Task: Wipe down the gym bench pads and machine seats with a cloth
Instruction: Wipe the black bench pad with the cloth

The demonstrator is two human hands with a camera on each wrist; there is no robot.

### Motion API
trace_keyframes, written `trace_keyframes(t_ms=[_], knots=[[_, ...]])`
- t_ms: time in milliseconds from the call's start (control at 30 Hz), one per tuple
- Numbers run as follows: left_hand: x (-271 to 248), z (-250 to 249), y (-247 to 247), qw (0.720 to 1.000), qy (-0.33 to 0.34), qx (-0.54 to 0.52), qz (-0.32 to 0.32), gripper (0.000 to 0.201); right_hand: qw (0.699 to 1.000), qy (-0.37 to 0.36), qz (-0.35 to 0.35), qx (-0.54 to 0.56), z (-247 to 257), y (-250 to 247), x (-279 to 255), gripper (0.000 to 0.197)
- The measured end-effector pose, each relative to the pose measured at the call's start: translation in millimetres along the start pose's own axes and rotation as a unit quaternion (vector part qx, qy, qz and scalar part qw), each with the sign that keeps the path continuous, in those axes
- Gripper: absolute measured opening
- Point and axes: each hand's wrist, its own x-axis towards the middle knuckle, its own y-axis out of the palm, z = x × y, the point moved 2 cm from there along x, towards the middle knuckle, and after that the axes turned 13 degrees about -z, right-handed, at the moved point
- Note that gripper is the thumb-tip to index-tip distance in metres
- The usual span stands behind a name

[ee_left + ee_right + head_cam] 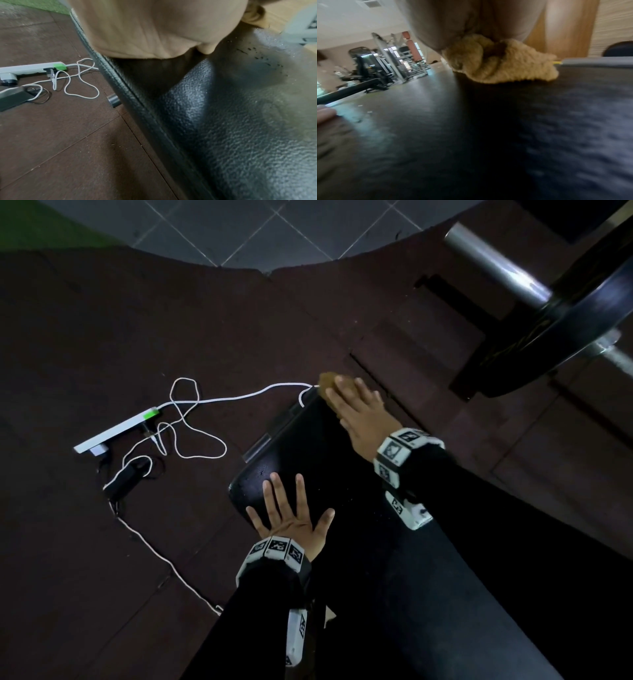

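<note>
The right hand (364, 419) lay with fingers (346, 392) straight and close together, pressing a bunched, fuzzy tan cloth (501, 65) onto the far end of the black grained-vinyl bench pad (308, 460). Only the right wrist view showed the cloth's nubby folds. The left hand (291, 518) rested flat on the pad's near-left corner, fingers spread. Left of the pad, a white power strip (116, 429) lay on brown floor tiles (51, 135).

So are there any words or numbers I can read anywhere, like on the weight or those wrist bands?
No words or numbers can be read.
Weight plate: faint yellowish marks, too dark and blurred to read.
Wrist bands on the left hand and right hand: black-and-white square code patterns, not letters.
Power strip: only a green end, no print visible.
Bench pad and cloth: no text.
</note>
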Motion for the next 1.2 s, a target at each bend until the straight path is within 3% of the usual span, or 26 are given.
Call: trace_keyframes(t_ms=[200, 300, 367, 500, 600, 800, 933, 1133, 1200], knots=[[0, 1, 0, 1.000, -0.001, 0.008, -0.004, 0.081, 0.994, -0.108, 0.021, -0.023, 23, 24, -68, 0.072], [1, 1, -1, 1.000, 0.003, 0.006, 0.002, 0.080, 0.993, -0.116, -0.012, -0.034, -4, 19, -115, 0.082], [0, 1, 0, 1.000, 0.006, 0.001, 0.007, 0.080, 0.995, -0.080, -0.026, -0.060, -25, 10, -128, 0.089], [1, 1, 0, 1.000, 0.007, -0.005, 0.009, 0.079, 0.997, 0.033, -0.023, -0.063, -45, 1, -102, 0.075], [1, 0, 1, 1.000, 0.006, -0.003, 0.011, 0.079, 0.996, 0.086, -0.034, -0.005, -38, 0, -58, 0.063], [3, 3, 4, 1.000, 0.002, 0.011, -0.013, 0.080, 0.999, 0.032, -0.035, 0.004, -6, 3, -17, 0.064], [5, 4, 9, 0.999, 0.003, 0.014, -0.032, 0.079, 0.999, -0.036, -0.001, -0.029, 2, 17, -62, 0.068], [7, 4, 12, 0.998, -0.010, 0.008, -0.060, 0.076, 0.998, -0.026, 0.053, 0.006, 16, 39, -160, 0.061], [5, 4, 13, 0.997, -0.008, 0.004, -0.079, 0.075, 0.999, 0.014, 0.036, 0.027, 8, 35, -178, 0.058]])
